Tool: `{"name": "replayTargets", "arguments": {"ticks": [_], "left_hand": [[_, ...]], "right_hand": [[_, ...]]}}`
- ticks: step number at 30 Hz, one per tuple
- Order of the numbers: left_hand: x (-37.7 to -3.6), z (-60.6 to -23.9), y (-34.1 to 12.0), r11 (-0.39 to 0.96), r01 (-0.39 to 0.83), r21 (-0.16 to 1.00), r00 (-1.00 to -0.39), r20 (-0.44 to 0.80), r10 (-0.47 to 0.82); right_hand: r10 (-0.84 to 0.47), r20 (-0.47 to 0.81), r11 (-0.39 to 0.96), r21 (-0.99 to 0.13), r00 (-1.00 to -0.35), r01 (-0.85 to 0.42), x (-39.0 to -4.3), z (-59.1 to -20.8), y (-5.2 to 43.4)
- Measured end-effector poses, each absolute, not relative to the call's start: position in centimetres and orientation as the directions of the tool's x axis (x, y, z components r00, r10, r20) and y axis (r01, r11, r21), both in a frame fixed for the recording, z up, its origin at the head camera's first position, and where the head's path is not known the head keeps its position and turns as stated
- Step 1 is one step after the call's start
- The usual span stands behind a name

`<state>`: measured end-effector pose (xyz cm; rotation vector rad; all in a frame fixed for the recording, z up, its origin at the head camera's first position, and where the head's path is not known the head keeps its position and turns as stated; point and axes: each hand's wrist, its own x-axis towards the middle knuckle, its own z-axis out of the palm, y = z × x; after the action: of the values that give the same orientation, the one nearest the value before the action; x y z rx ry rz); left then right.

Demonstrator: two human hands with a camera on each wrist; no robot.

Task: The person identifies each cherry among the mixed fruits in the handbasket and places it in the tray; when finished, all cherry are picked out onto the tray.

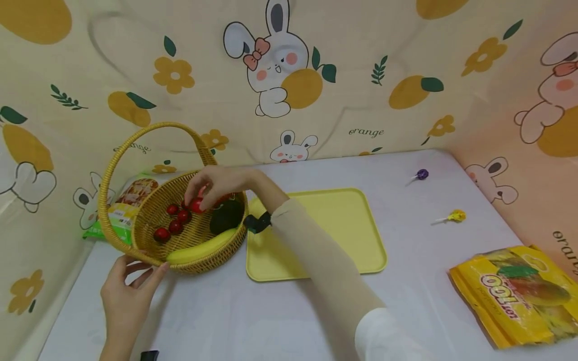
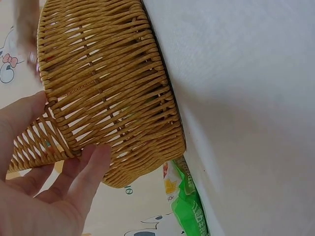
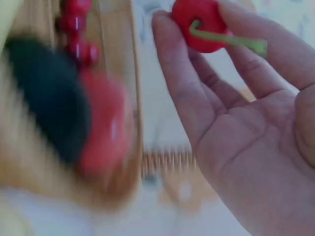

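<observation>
Right hand (image 1: 217, 184) pinches a cherry (image 3: 199, 24) by its fingertips above the basket (image 1: 135, 250), steadied by the left hand's (image 1: 128, 296) relaxed fingers, a lift-out apparently under way, calling for a clean carry past the handle.

basket (image 1: 135, 235): tan-yellow woven wicker, against the left hand's fingers (image 1: 155, 275)
cherry (image 3: 199, 24): bright red with a green stem, between the right hand's fingertips (image 3: 165, 22)
small fruits (image 1: 176, 220): dark red, just below those fingertips
avocado (image 1: 226, 216): dark green
banana (image 1: 200, 248): yellow
tray (image 1: 361, 235): pale yellow
backdrop (image 1: 361, 75): cream, printed with white rabbits and oranges
</observation>
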<state>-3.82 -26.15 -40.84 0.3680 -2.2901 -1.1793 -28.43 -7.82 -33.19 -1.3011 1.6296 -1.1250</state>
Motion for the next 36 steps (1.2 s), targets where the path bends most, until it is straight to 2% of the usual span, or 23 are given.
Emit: {"name": "replayTargets", "arguments": {"ticks": [3,7,10,13,18,22,27,36], "left_hand": [[-3.8,-40.8,-26.1,0.589,-0.004,0.808,-0.821,0.333,-0.463],[-3.8,-40.8,-26.1,0.591,-0.015,0.807,-0.822,0.326,-0.466],[-3.8,-40.8,-26.1,0.593,-0.008,0.805,-0.819,0.335,-0.465],[-3.8,-40.9,-26.2,0.59,0.019,0.807,-0.816,0.353,-0.457],[-3.9,-40.9,-26.2,0.587,0.038,0.809,-0.813,0.367,-0.453],[-3.9,-41.0,-26.2,0.586,0.049,0.809,-0.81,0.376,-0.451],[-3.8,-41.0,-26.2,0.576,0.059,0.815,-0.809,0.377,-0.451],[-3.7,-40.9,-26.1,0.588,-0.004,0.809,-0.813,0.34,-0.473]], "right_hand": [[-0.957,0.023,0.061,-0.959,-0.291,-0.276,-30.4,-34.1,-3.9],[-0.898,-0.014,0.114,-0.973,-0.439,-0.202,-32.1,-36.3,0.3],[-0.846,-0.069,0.211,-0.954,-0.528,-0.214,-32.6,-38.0,2.2],[-0.816,-0.081,0.288,-0.915,-0.572,-0.282,-32.7,-39.4,3.1],[-0.805,-0.055,0.319,-0.879,-0.591,-0.354,-32.5,-40.8,3.3],[-0.821,-0.067,0.32,-0.877,-0.568,-0.36,-32.2,-41.2,2.9],[-0.839,-0.061,0.335,-0.841,-0.541,-0.426,-31.9,-41.5,2.3],[-0.854,-0.053,0.326,-0.83,-0.517,-0.452,-31.4,-41.4,1.9]]}}
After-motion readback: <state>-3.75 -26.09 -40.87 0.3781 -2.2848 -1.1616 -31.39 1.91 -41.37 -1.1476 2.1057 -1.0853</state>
